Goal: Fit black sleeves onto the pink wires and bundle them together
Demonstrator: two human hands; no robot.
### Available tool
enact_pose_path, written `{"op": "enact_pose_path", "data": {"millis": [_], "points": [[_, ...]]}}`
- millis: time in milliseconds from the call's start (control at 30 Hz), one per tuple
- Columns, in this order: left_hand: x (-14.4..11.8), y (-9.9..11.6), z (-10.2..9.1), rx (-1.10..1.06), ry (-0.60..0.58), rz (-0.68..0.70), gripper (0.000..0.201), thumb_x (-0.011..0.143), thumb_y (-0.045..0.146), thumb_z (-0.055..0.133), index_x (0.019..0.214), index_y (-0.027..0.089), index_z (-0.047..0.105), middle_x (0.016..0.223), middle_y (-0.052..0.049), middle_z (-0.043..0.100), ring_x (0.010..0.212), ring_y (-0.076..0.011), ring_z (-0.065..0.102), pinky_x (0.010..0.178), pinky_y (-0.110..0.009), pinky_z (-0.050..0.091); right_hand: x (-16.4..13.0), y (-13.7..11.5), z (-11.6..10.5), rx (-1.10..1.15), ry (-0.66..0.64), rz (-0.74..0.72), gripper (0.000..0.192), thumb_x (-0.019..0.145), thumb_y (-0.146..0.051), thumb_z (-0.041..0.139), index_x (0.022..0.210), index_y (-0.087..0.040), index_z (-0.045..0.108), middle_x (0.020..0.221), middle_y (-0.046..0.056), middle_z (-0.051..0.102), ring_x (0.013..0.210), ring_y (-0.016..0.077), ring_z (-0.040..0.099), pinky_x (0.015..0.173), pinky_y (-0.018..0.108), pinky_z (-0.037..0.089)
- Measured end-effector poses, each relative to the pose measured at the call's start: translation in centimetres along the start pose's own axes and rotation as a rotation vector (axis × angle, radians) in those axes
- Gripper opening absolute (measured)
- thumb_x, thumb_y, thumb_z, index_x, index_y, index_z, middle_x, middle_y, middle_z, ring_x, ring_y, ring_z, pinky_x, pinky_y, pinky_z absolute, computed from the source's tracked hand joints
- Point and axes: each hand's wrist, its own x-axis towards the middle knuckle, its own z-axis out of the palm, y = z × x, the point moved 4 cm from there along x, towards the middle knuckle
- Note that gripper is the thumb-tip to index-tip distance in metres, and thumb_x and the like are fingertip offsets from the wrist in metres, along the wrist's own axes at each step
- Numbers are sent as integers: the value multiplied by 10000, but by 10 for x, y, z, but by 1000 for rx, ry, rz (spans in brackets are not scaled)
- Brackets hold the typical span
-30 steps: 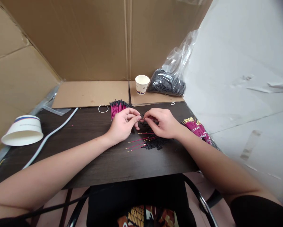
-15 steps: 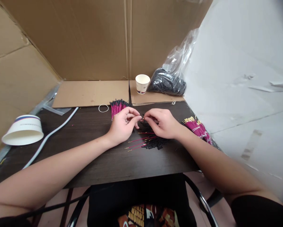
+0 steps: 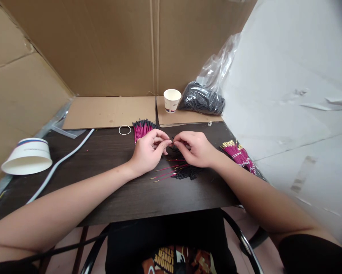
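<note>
My left hand [image 3: 149, 150] and my right hand [image 3: 196, 148] meet fingertip to fingertip over the dark table, both in a pinch. Between them is the end of a thin wire, mostly covered by the left fingers. A small piece of black tubing [image 3: 173, 139] shows at the right fingertips, partly hidden. Just below lie several loose magenta wires [image 3: 166, 175] with gold terminals, their other ends on a pile of short black tubes [image 3: 188, 173]. Behind my left hand stands a bundle of magenta wires with black ends [image 3: 142, 129], its lower part covered by the hand.
A banded bundle of gold-tipped magenta wires [image 3: 239, 154] lies at right. At the back are a paper cup [image 3: 172, 101] and a clear bag of black tubes [image 3: 202, 99]. A white rubber band [image 3: 124, 130], a grey cable [image 3: 65, 158] and a larger paper bowl [image 3: 28, 156] are at left.
The fingertips have drawn slightly closer, and the gold terminal that showed between them is now covered. The rest stays in place.
</note>
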Motion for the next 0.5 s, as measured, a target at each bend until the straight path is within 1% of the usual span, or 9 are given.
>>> {"op": "enact_pose_path", "data": {"millis": [367,500], "points": [[0,1,1,3,-13,3,200,1012,322,794,1043,181,656,873,-35,774,644,-133,740,633,-252,642,1,1,-2,12,-20,26,109,1057,-151,592,989,-187,670,838,26,689,717,156,587,690,303,466],[1,0,1,-6,-4,8,198,1015,323,791,1048,184,654,878,-31,769,646,-130,736,635,-254,645,1,1,-6,17,-6,50,61,1009,-142,640,980,-187,669,830,18,658,720,158,584,686,302,469]]}}
